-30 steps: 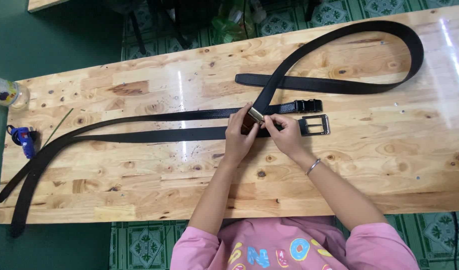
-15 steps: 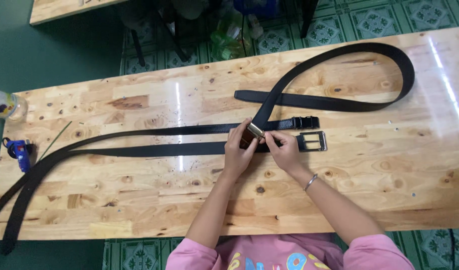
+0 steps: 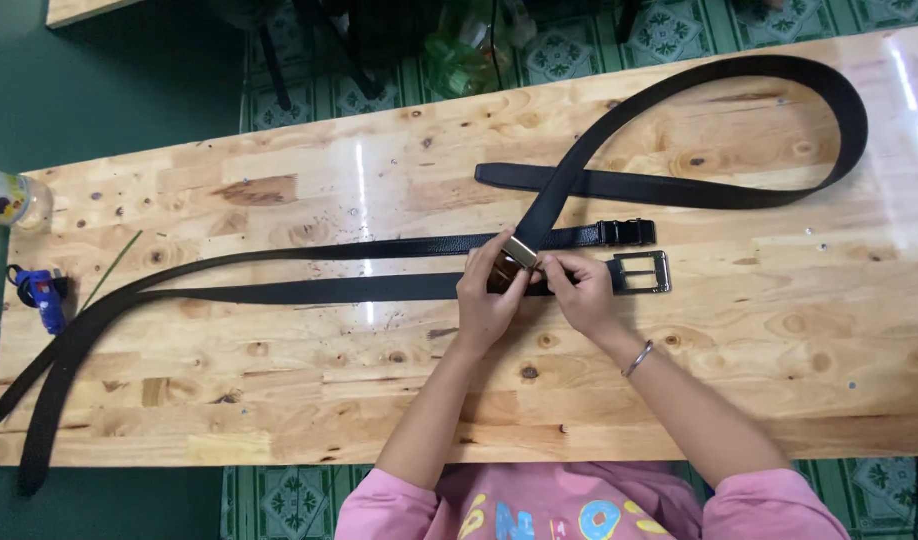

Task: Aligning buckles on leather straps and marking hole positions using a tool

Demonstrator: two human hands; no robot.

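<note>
Both hands work a gold buckle onto the end of a looped black belt at the table's middle.

The gold buckle (image 3: 520, 252) sits at the strap end of the looped belt (image 3: 739, 72), pinched by the left hand (image 3: 489, 300) and the right hand (image 3: 579, 290), both closed on it; whether it is clamped yet cannot be told. At three o'clock lie two belts with buckles already on: a silver frame buckle (image 3: 641, 272) and a black buckle (image 3: 627, 233). At nine o'clock, a blue tool (image 3: 41, 297) and a bottle (image 3: 9, 197).
</note>
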